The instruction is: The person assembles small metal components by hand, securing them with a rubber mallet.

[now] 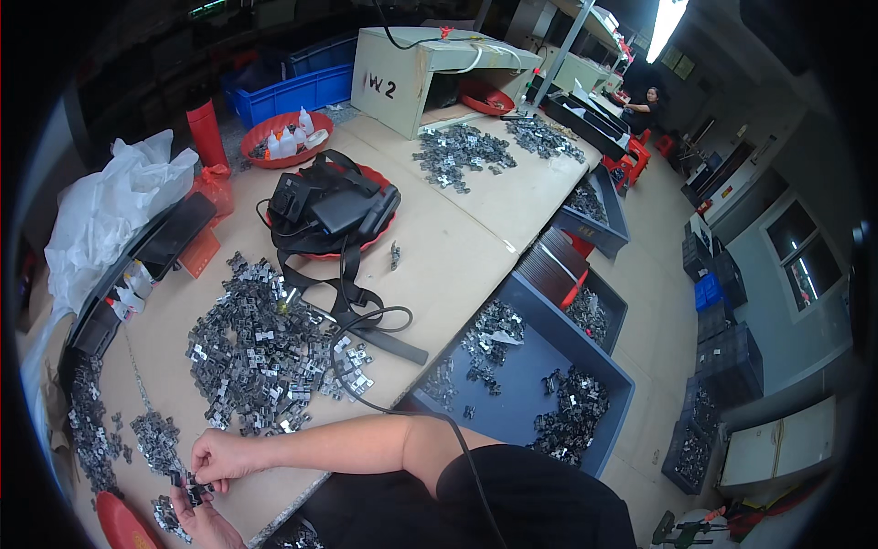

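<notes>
At the lower left, my two hands meet over the worktop. My left hand (207, 526) is closed on a small black and metal part (194, 492), holding it from below. My right hand (219, 456) reaches in from the right, its fingers pinched at the top of that part; whether they grip a second piece is too small to tell. Right beside the hands lies a small pile of metal parts (157, 439). Beyond them spreads a large heap of black and silver parts (261, 352). A red dish (123, 522) stands near my left hand.
A black strap bag (334, 215) sits on a red tray, its cable trailing to my arm. Grey bins (526, 302) of parts stand along the table's right edge. A red tray of white bottles (285, 142), a blue crate (293, 96) and a seated person (647, 108) are farther off.
</notes>
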`<state>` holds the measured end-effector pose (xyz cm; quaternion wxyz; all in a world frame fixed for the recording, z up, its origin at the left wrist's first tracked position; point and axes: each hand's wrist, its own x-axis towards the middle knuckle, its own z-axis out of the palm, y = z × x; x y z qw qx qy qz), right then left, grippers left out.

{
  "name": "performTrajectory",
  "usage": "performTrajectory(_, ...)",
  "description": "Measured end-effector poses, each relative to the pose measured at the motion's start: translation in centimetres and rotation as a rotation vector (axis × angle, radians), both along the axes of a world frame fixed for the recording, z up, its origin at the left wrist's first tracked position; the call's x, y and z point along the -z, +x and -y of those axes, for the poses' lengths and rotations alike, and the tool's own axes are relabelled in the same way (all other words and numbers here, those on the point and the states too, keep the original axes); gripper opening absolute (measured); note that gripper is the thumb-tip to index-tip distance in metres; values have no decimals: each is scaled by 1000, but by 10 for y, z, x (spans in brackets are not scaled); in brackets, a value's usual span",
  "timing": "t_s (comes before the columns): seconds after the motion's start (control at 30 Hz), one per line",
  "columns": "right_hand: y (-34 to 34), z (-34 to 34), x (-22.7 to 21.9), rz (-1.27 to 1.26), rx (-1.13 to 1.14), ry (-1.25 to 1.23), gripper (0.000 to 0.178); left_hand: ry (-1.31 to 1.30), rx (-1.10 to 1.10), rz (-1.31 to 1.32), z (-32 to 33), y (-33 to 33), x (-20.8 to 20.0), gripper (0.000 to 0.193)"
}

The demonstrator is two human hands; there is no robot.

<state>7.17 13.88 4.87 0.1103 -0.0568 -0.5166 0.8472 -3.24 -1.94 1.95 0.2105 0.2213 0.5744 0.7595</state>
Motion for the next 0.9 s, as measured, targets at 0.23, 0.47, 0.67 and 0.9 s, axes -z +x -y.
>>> performTrajectory(0.23,-2,2,4,-38,-2,0,15,63,96,239,3,1,1,36)
performTrajectory(0.47,0,0,0,-51,-18,0,13,100,174,251,9,-8,10,30)
performTrajectory(0.67,2,-2,-2,-55,-21,30,13,89,193,344,5,2,0,24)
performTrajectory(0.9,-2,-2,3,-53,-45,35,15,94,176,315,6,5,0,23)
